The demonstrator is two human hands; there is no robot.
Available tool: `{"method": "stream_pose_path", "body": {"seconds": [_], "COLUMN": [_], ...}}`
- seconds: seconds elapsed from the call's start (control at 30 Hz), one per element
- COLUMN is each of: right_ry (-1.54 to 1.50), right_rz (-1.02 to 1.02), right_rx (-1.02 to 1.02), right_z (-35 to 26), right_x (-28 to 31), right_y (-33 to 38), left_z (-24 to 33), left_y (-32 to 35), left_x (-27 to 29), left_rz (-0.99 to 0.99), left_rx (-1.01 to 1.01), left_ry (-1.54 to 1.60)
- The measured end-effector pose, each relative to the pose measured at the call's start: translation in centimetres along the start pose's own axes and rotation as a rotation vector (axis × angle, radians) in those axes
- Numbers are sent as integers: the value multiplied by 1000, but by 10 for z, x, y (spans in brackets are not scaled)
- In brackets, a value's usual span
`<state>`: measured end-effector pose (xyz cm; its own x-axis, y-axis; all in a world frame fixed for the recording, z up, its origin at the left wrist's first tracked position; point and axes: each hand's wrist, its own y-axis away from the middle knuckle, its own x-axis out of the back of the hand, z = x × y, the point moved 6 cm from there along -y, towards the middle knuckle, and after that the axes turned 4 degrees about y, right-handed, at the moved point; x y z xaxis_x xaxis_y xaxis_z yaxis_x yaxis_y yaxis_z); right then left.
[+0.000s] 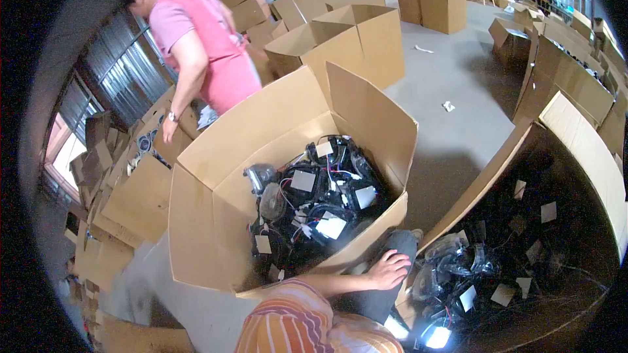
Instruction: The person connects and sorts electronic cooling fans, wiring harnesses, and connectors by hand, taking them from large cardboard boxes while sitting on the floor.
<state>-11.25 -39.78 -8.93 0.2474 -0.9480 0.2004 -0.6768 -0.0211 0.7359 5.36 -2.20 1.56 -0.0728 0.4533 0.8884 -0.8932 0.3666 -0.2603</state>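
Floor: bare grey floor runs back between cartons, two white scraps lying on it.
Central carton: a big open-topped brown carton stands in front of the person, flaps up.
Right-hand carton: another large open carton stands at the right, its inside in deep shadow.
Back cartons: tall brown cartons stand behind the central one.
Co-worker: a person in pink leans to the left beyond the central carton, one arm lowered, a watch at the wrist.
Wearer: an orange striped garment and a dark trouser leg show at the lower edge.
Black parts: wired black parts are heaped inside the central carton; more plastic-wrapped parts lie in the right-hand one, just beside the knee.
Left hand: the left hand rests on the knee, between both cartons; its grip is loose and holds nothing.
Right hand: out of sight, so its grip cannot be told.
Pale slips: flat pale slips lie among the black parts.
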Motion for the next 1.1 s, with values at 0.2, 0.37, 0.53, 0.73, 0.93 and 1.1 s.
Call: {"method": "stream_pose_path", "body": {"seconds": [0.2,0.37,0.53,0.73,0.93,1.1], "right_ry": [-32,-35,-89,-163,-114,-114], "right_rz": [17,-10,-78,-154,-103,-65], "right_rx": [36,94,164,239,193,131], "right_z": [-36,-44,-37,-32,-30,-19], "right_x": [-3,-5,-5,-4,-3,-2], "right_y": [19,22,22,21,16,13], "left_z": [0,3,1,2,0,2], "left_y": [-9,-3,-1,-4,-3,-4], "left_x": [0,2,-2,1,-3,-2], "left_rz": [25,41,30,47,36,49], "left_rx": [-10,-19,-3,-25,-7,-12], "left_ry": [7,53,31,39,50,53]}}
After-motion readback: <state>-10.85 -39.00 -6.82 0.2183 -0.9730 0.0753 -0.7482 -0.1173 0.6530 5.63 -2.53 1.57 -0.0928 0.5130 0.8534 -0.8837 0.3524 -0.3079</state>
